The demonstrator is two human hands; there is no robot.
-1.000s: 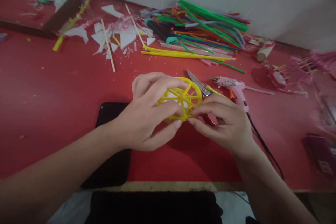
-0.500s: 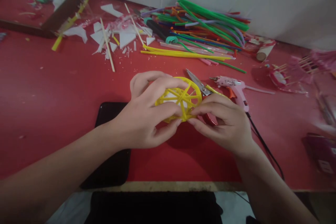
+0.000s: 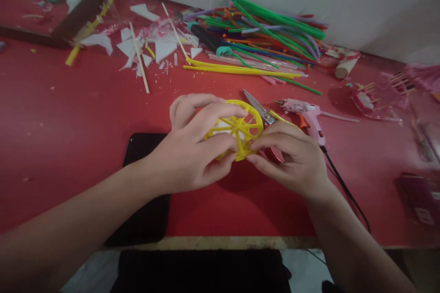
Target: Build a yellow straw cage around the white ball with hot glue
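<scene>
A yellow wheel-shaped frame (image 3: 238,124), with a round rim and spokes that look made of pipe cleaner, is held up over the red table. Something white shows through its spokes. My left hand (image 3: 199,142) is closed around the frame's left side, its fingers over the rim and spokes. At the lower right of the rim, the thumb and fingertips of my right hand (image 3: 292,158) pinch a yellow pipe cleaner. A yellow strand (image 3: 282,120) sticks out above that hand, passing over the scissors (image 3: 259,106). The scissors' red handles lie partly hidden behind my right hand.
A pink glue gun (image 3: 307,114) with a black cord lies to the right. Behind are a pile of coloured pipe cleaners (image 3: 268,32), a black-and-teal tool (image 3: 208,39), wooden sticks (image 3: 139,57) and white scraps (image 3: 165,49). A black phone-like slab (image 3: 144,219) lies under my left forearm.
The yellow frame has tilted slightly, its lower edge dropping a little between my hands. Both hands keep their grips almost in place.
</scene>
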